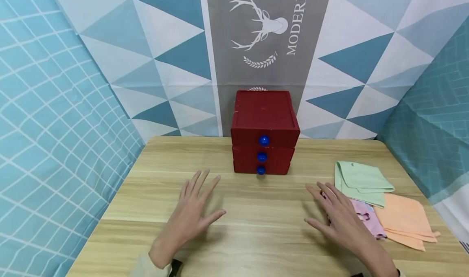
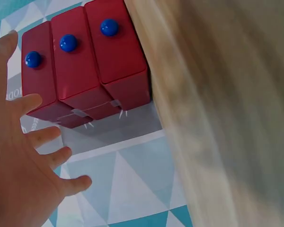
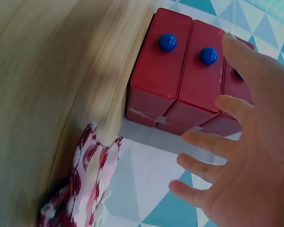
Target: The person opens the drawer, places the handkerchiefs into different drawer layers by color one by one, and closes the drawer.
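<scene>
A dark red drawer box with three stacked drawers and a round blue knob on each stands at the far middle of the wooden table. My left hand hovers palm down to its left and nearer me, fingers spread, holding nothing. On the other side my right hand also hangs with spread fingers and holds nothing. Partly hidden behind the right hand lies a pink patterned cloth. Both wrist views show the drawer fronts closed, with the knobs facing me, and the fingers apart from them.
A folded green cloth and a folded orange cloth lie beside the pink one on the right of the table. Patterned fabric hangs behind the table, and blue fabric covers the left side.
</scene>
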Motion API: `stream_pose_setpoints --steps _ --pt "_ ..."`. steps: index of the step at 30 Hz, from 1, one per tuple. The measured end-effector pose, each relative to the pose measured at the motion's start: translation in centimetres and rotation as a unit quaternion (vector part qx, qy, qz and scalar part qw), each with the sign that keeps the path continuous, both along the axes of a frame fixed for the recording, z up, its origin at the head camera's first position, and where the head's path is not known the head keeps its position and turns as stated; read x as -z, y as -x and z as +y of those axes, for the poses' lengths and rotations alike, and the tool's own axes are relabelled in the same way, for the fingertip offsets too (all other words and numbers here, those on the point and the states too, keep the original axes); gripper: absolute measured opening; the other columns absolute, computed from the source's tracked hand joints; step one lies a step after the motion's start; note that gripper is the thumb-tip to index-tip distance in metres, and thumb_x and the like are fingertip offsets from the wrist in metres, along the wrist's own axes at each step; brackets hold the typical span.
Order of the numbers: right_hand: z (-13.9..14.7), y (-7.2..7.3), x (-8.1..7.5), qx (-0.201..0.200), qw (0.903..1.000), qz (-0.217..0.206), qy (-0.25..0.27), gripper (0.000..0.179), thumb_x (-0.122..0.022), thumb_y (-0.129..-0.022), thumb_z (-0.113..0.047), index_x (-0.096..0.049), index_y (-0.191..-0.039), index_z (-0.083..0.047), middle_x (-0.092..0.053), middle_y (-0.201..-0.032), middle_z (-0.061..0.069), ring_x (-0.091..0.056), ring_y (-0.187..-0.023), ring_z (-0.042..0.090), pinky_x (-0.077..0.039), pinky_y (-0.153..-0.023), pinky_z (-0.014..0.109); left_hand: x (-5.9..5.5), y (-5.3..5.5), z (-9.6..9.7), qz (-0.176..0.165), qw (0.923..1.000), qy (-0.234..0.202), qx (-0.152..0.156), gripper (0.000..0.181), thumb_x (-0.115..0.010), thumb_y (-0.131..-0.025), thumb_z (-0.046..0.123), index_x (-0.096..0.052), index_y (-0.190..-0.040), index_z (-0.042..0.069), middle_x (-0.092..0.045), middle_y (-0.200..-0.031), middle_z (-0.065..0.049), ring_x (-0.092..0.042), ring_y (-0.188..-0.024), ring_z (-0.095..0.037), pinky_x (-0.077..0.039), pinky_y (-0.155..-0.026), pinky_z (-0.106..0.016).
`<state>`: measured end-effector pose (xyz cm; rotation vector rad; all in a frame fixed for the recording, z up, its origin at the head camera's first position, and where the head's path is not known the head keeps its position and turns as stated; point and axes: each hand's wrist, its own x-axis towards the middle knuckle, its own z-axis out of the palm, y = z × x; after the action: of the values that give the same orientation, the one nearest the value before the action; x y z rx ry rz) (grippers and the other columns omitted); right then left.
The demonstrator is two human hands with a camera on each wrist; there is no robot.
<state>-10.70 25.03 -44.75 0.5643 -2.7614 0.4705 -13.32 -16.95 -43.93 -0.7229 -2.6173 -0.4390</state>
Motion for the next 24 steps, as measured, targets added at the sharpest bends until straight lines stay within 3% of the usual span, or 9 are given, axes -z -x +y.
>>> stream_pose_setpoints --steps 6,12,19,24 --pt "-0.9 -0.2 -0.7 -0.013 0.9997 -0.016 0.015 0.075 -0.076 -0.086 -0.045 -0.045 -0.150 -0.022 -0.051 -0.142 0.011 -0.046 -0.130 0.032 -0.043 -0.099 0.061 -1.6 0.7 -0.2 0.010 0.9988 -0.026 0.041 0.079 -0.068 -0.089 0.051 -0.037 -0.154 0.019 -0.023 -0.163 -0.009 -0.027 -0.147 -0.036 -0.032 -0.110 -0.063" --pt "-2.1 0.0 -1.5 -0.028 0.9996 -0.002 0.007 0.057 -0.070 -0.091 -0.045 -0.058 -0.139 -0.016 -0.058 -0.133 0.004 -0.054 -0.122 0.024 -0.050 -0.097 0.052 -4.1 2.0 -0.1 0.014 0.9957 -0.044 0.080 0.072 -0.068 -0.093 0.041 -0.038 -0.154 0.018 -0.024 -0.163 -0.009 -0.030 -0.146 -0.031 -0.035 -0.112 -0.054" --pt "-3.4 0.9 -1.7 -0.050 0.9984 0.022 0.013 0.051 -0.068 -0.093 -0.042 -0.060 -0.137 -0.016 -0.062 -0.129 0.006 -0.057 -0.119 0.025 -0.050 -0.096 0.051 -6.9 4.4 0.4 -0.018 0.9940 -0.065 0.086 0.064 -0.061 -0.097 0.043 -0.039 -0.153 0.019 -0.019 -0.164 -0.002 -0.031 -0.146 -0.026 -0.046 -0.104 -0.051" --pt "-4.3 1.7 -1.6 -0.070 0.9969 0.031 0.021 0.049 -0.068 -0.093 -0.040 -0.060 -0.136 -0.017 -0.064 -0.126 0.002 -0.059 -0.117 0.021 -0.053 -0.092 0.049 -8.3 6.3 1.2 -0.030 0.9925 -0.070 0.095 0.061 -0.059 -0.099 0.043 -0.042 -0.152 0.018 -0.017 -0.165 0.000 -0.032 -0.146 -0.026 -0.045 -0.104 -0.052"
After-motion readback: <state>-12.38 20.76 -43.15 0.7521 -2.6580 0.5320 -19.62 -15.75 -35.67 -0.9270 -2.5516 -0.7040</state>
